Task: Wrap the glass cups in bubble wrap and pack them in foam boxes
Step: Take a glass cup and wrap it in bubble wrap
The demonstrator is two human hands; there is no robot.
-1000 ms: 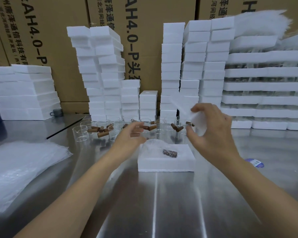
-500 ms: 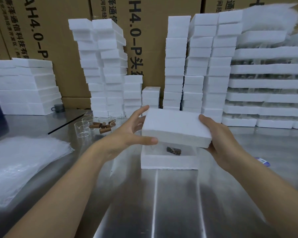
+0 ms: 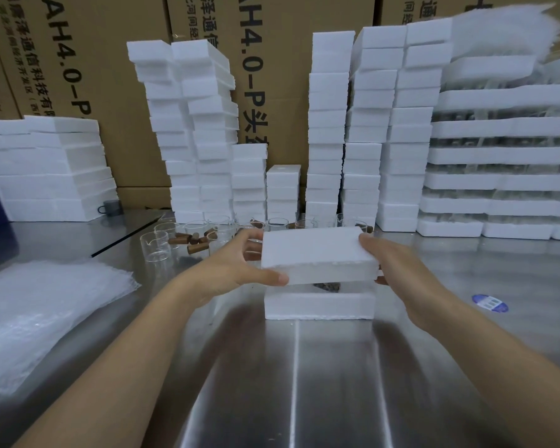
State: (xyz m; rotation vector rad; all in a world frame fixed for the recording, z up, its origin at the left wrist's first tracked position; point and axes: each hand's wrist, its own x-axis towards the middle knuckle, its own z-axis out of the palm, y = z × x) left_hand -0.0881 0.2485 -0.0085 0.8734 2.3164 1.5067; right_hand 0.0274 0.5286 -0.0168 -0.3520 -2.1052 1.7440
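A white foam lid (image 3: 317, 253) hangs just above the open foam box (image 3: 319, 305) on the steel table. My left hand (image 3: 236, 263) grips the lid's left end, thumb along its front edge. My right hand (image 3: 392, 263) grips its right end. In the narrow gap between lid and box a dark brown handle (image 3: 328, 286) shows; the rest of the box's contents are hidden. Behind the lid stand several bare glass cups (image 3: 157, 245) with brown wooden handles (image 3: 191, 240). A pile of bubble wrap sheets (image 3: 39, 312) lies at the left.
Tall stacks of small foam boxes (image 3: 191, 130) line the back against cardboard cartons. Wide foam trays (image 3: 505, 150) are stacked at the right, flat foam slabs (image 3: 46, 166) at the left. A grey mug (image 3: 110, 207) and a blue sticker (image 3: 489, 302) sit on the table.
My right hand brought a foam lid over the box and my left hand took its other end. Both hands lowered it until it hovers just above the box.
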